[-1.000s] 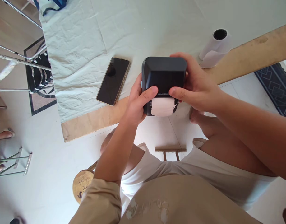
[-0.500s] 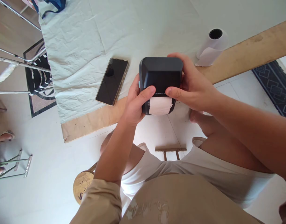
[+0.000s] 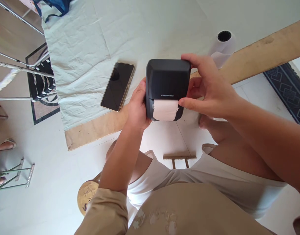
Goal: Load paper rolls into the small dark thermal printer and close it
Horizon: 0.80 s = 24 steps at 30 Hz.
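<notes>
A black label printer marked NIIMBOT is held above the table's near edge. A pale paper label strip comes out of its front slot. My left hand is closed round the printer's left side, its fingers partly hidden beneath. At the right side, my right hand has its index finger on the upper corner and its thumb tip by the strip's right edge. The other right fingers are curled beside the casing. Left of the printer, a phone with a dark screen lies on the cloth.
A pale cloth covers the table, with a bare wooden edge along my side. A white cylinder with a black top stands at right, partly behind my right hand. A blue bag sits far left. A round wooden stool is below.
My left thumb has moved off the printer's top to its left side. My right hand has shifted slightly right, its thumb sliding from the casing front towards the strip's edge.
</notes>
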Each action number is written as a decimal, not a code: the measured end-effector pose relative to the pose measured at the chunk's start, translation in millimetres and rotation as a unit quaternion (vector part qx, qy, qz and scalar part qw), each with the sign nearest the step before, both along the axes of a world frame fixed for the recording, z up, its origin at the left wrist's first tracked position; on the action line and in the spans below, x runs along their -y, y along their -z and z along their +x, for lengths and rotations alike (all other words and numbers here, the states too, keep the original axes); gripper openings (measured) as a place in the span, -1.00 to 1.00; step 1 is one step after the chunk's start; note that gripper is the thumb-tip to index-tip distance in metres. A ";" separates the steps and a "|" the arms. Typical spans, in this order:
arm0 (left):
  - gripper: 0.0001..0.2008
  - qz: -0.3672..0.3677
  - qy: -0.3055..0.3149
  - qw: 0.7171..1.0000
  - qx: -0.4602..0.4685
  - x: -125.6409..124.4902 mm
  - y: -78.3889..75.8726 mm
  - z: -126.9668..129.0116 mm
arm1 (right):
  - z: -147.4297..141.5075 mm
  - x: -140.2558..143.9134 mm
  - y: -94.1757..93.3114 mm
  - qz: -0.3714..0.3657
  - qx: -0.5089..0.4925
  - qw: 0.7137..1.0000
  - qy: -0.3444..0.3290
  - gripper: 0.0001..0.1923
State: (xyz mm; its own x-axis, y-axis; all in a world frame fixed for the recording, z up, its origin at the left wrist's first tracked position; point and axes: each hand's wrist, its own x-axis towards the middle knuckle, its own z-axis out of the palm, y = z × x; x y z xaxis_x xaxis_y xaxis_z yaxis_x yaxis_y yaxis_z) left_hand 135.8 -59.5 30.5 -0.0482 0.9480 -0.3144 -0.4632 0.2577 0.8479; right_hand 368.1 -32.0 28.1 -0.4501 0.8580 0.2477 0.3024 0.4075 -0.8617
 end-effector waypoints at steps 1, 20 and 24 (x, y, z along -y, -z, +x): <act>-0.69 0.007 0.002 1.000 0.006 -0.1 -1.3 -0.1 | -0.2 -0.1 -2.5 0.016 0.011 1.000 0.008 -0.07; -0.80 0.061 0.120 0.989 0.062 2.4 -4.5 -1.9 | -28.5 -7.8 -59.5 0.099 0.243 0.960 0.099 -0.83; -0.80 0.062 0.117 0.990 0.051 4.2 -8.4 -0.3 | -25.6 -11.9 -59.0 0.055 0.248 0.966 0.044 -0.78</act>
